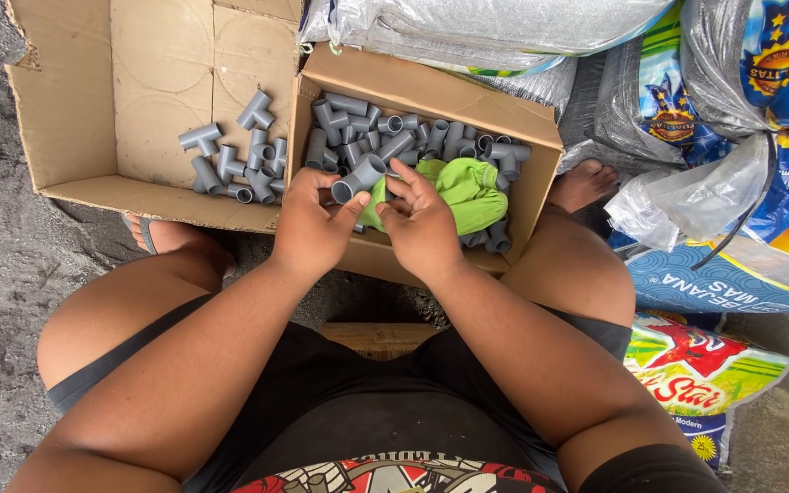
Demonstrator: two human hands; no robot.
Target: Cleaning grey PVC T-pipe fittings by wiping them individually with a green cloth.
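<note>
Box of grey fittings sits between my knees. Left hand has its grip closed round a fitting, long axis pointing up-right. Right hand, just beside it, pinches a green cloth.

Tee fittings are lying on the flattened cardboard; printed sacks are crowding beside my bare foot.

The small cardboard box is crowded with grey pipe fittings and a green cloth, leaving little room to reach in. Stacked sacks wall off the far and right sides. The flattened box flap on the left lies mostly bare beside its small pile of fittings.
</note>
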